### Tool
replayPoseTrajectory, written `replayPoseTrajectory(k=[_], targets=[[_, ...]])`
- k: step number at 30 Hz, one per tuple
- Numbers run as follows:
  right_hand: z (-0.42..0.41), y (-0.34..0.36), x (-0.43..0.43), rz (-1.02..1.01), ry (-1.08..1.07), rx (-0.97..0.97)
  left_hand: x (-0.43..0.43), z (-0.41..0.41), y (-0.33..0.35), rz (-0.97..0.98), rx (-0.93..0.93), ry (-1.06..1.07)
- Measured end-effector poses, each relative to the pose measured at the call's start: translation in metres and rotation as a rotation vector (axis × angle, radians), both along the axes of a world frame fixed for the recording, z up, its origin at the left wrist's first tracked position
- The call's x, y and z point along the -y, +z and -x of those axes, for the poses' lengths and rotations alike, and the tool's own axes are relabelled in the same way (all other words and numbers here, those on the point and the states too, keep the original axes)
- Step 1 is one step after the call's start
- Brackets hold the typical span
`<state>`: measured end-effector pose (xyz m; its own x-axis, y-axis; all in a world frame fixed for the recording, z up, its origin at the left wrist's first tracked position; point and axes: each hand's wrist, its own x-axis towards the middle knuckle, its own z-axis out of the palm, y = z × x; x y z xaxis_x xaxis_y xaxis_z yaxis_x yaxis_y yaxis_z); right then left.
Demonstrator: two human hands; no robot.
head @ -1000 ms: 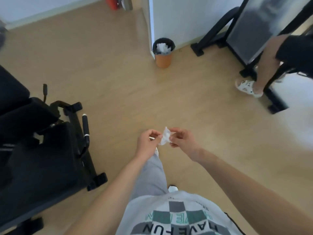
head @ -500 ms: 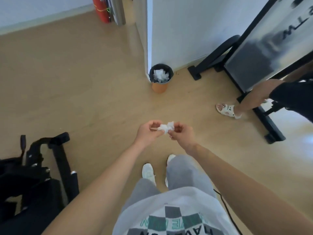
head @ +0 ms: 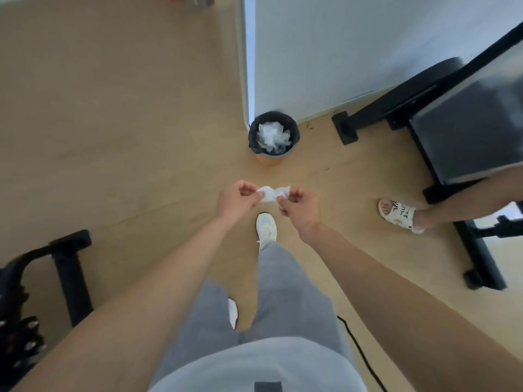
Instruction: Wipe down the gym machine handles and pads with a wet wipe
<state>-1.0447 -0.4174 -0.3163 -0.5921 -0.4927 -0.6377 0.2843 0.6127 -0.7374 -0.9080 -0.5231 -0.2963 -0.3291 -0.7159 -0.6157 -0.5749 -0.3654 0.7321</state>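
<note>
Pinched at opposite ends by the left hand (head: pixel 236 199) and right hand (head: pixel 300 210), the crumpled wet wipe (head: pixel 273 192) is held short of the waste bin (head: pixel 295 134) at 12 o'clock (white waste already inside). The gym machine (head: pixel 70 273) at 8 o'clock is not touched; wiping is judged done, with disposal left.

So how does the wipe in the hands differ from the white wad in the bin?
The wipe is small, pinched between the left hand and right hand; the wad is bigger, lying loose in the bin. Both are white and crumpled.
</note>
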Motion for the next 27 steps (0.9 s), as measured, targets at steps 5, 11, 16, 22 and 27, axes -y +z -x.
replayPoseTrajectory(k=[5, 11, 16, 22, 27], targets=[[0.069, -0.05, 0.07, -0.057, -0.02, 0.038, 0.062, 0.066, -0.055, -0.026, 0.049, 0.047], [0.13, -0.104, 0.153, -0.134, -0.078, 0.029, 0.14, 0.137, -0.118, -0.12, 0.015, 0.092], [0.166, -0.153, 0.213, -0.212, -0.131, -0.013, 0.191, 0.176, -0.15, -0.186, 0.005, 0.151], [0.187, -0.166, 0.244, -0.18, -0.154, 0.316, 0.211, 0.184, -0.163, -0.205, 0.103, 0.121], [0.184, -0.156, 0.228, -0.319, 0.053, 0.215, 0.199, 0.154, -0.155, -0.244, 0.115, 0.146]])
